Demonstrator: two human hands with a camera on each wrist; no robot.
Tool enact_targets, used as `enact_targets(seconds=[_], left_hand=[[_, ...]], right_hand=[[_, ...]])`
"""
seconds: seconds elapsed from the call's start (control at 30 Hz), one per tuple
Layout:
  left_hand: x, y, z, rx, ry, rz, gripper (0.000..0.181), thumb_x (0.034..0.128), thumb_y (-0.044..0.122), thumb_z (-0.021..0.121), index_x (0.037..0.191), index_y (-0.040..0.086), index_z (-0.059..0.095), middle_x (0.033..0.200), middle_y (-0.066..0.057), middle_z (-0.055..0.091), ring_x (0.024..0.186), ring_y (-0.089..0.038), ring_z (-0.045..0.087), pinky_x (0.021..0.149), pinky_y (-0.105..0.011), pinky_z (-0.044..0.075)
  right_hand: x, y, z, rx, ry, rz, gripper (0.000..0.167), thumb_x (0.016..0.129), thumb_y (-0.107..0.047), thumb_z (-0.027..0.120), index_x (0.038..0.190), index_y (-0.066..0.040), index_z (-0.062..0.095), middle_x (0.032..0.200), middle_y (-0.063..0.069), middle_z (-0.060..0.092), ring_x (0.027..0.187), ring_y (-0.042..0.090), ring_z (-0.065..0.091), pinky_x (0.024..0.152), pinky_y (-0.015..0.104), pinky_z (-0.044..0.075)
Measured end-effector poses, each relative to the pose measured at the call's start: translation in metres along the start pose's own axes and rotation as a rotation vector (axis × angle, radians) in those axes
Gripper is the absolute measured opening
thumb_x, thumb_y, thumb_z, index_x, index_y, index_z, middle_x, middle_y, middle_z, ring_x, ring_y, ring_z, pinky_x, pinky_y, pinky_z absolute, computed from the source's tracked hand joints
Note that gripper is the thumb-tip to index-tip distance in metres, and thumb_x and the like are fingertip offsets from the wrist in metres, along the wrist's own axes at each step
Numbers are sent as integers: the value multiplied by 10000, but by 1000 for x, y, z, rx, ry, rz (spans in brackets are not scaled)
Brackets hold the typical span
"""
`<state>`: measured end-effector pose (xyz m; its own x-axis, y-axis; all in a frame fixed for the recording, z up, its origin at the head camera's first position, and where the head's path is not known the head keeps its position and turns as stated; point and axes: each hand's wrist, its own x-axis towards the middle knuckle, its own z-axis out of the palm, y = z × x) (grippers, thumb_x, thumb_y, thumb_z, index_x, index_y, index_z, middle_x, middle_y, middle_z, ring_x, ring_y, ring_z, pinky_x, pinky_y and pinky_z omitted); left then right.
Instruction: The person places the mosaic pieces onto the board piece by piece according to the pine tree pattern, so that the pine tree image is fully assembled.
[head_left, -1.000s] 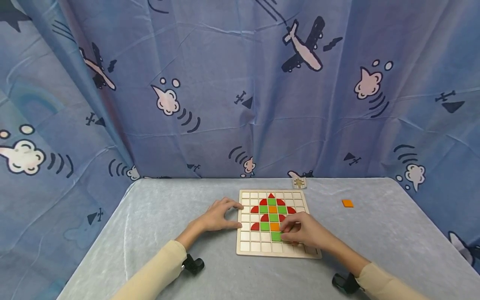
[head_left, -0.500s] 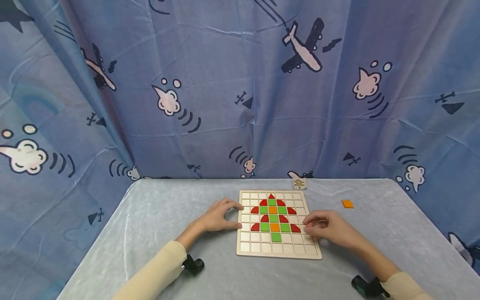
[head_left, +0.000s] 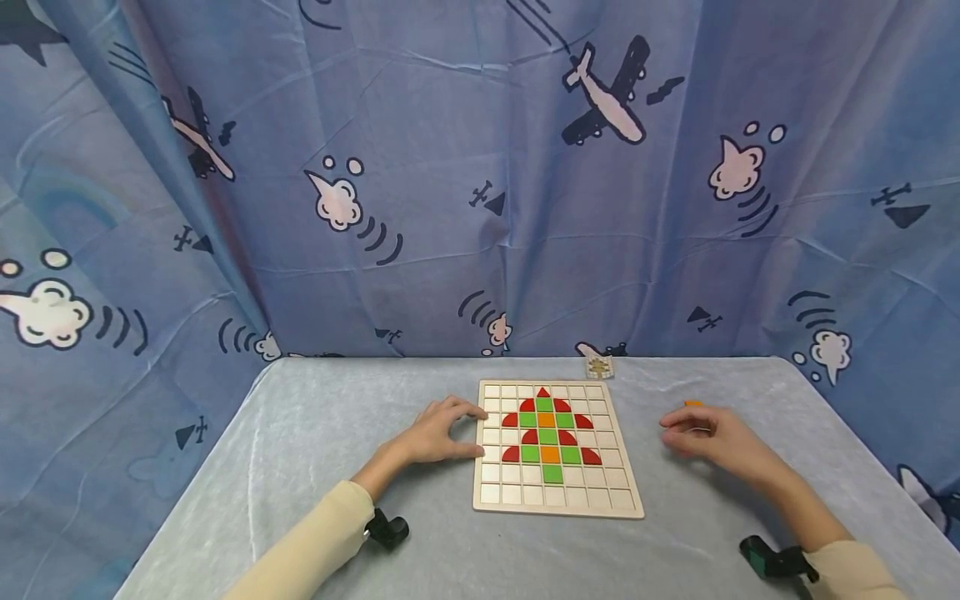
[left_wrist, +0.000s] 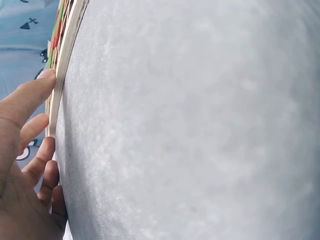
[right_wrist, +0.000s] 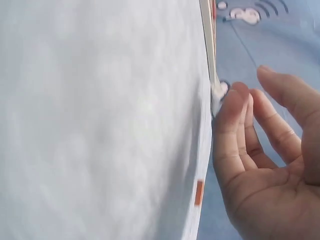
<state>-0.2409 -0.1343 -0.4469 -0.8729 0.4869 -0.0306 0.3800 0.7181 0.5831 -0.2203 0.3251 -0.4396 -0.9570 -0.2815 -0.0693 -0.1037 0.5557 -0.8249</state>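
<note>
A wooden grid board lies on the table in the head view. Red, green and orange tiles on it form a tree-like shape, with a lone green tile lowest in the middle. My left hand touches the board's left edge with thumb and fingers spread; the left wrist view shows the fingertips against that edge. To the board's right, my right hand is over the table, its fingers loosely bent and nothing between them. Just behind it an orange tile lies partly hidden; the right wrist view shows that orange tile too.
A small patterned card lies at the table's back edge, behind the board. Grey cloth covers the table. A blue curtain with airplanes and clouds hangs behind it.
My right hand has moved right from the board toward the orange tile. A green tile and a red tile now show on the row where it was. The left hand has stayed.
</note>
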Motion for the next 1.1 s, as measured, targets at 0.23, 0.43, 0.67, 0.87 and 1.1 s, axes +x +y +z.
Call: enact_targets(seconds=[0.23,0.43,0.67,0.87,1.1], left_hand=[[0,1,0,-4,0,-2,564,824,453,774,1325,260,599,1366,-5,545,1264,-259,457,1057,-525,359],[-1,2,0,-8,-5,-10,561,828,448,773,1328,264,596,1373,-5,539,1263,-263,454,1059,-523,355],[-1,3,-1,-10,-6,-14,559,829,443,773,1328,265,596,1374,-10,536,1267,-273,451,1067,-529,352],[-1,2,-1,-6,-3,-5,556,826,439,777,1323,262,601,1363,-3,545,1259,-261,457,1063,-519,357],[0,1,0,-1,-2,2,556,824,448,776,1320,266,602,1362,-1,549,1266,-261,457,1063,-523,359]], right_hand=[[-2,10,-22,23,16,-6,450,944,-282,672,1283,6,602,1248,86,646,915,21,679,748,311,582],[-1,18,-41,-6,23,7,471,940,-280,677,1289,24,589,1170,83,700,930,22,678,758,310,588],[2,21,-59,-38,7,33,513,943,-289,674,1326,31,554,1195,74,673,941,-23,651,787,292,585],[10,23,-68,-146,1,44,526,940,-310,677,1339,10,557,1233,200,648,899,-75,604,749,288,573],[23,27,-74,-239,1,49,558,913,-347,706,1338,-9,576,1310,258,609,986,14,605,743,254,550]])
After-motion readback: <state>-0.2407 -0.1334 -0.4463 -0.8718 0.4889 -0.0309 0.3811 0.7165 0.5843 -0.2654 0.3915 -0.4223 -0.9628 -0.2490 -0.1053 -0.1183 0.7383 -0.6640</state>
